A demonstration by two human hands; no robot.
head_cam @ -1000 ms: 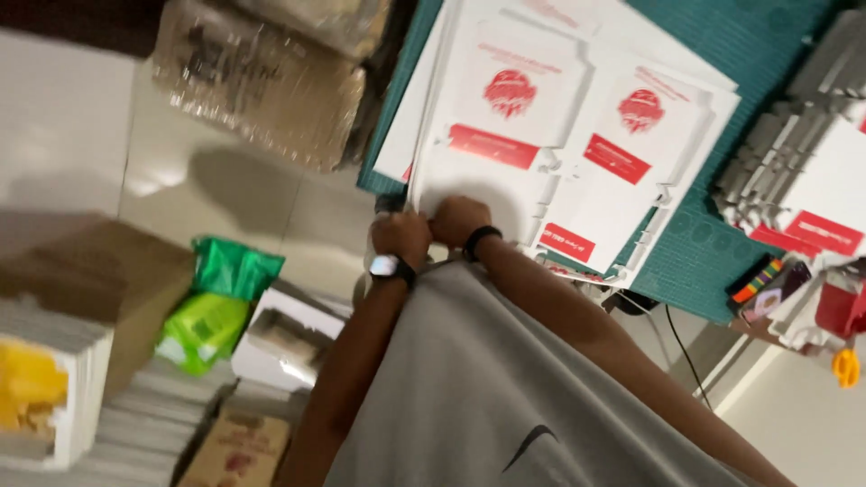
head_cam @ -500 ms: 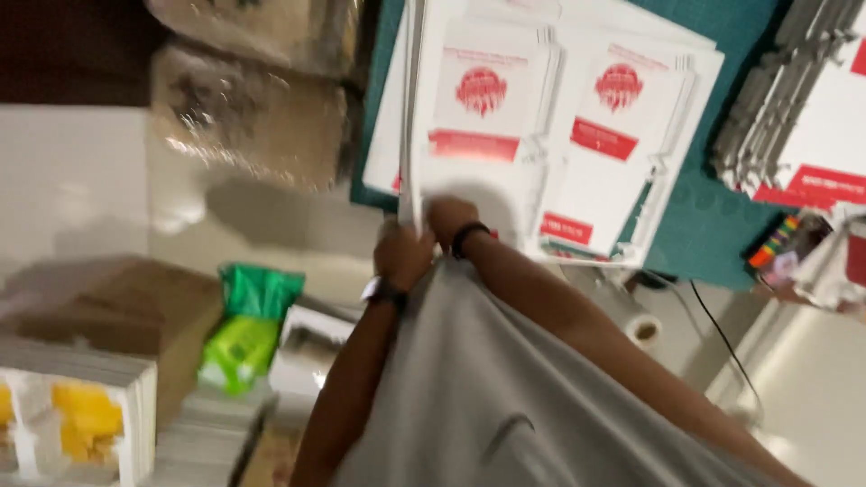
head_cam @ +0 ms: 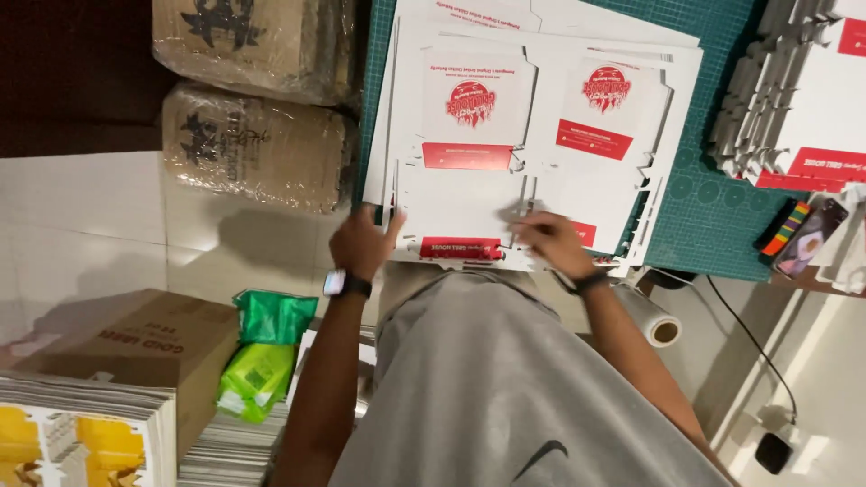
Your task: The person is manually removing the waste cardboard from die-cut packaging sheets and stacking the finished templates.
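A stack of flat white die-cut cardboard sheets (head_cam: 541, 117) with red printed panels lies on a green cutting mat (head_cam: 722, 216). My left hand (head_cam: 361, 243), with a watch on its wrist, grips the near left edge of the top sheet (head_cam: 451, 203). My right hand (head_cam: 552, 243), a dark band on its wrist, rests flat on the same sheet's near edge with the fingers pointing left. The two hands are about a sheet panel apart. My grey shirt hides the table's near edge below them.
Two plastic-wrapped brown bundles (head_cam: 257, 144) lie left of the mat. On the floor sit a brown carton (head_cam: 135, 343), green packets (head_cam: 262, 361) and a stack of yellow-printed sheets (head_cam: 81, 433). At right are stacked folded white boxes (head_cam: 794, 99), a phone (head_cam: 807, 239), a film roll (head_cam: 654, 320) and a cable (head_cam: 758, 352).
My hands were together at the sheet's near edge, lifting it upright. Now they have spread apart and the sheet lies flat on the stack. The camera has shifted.
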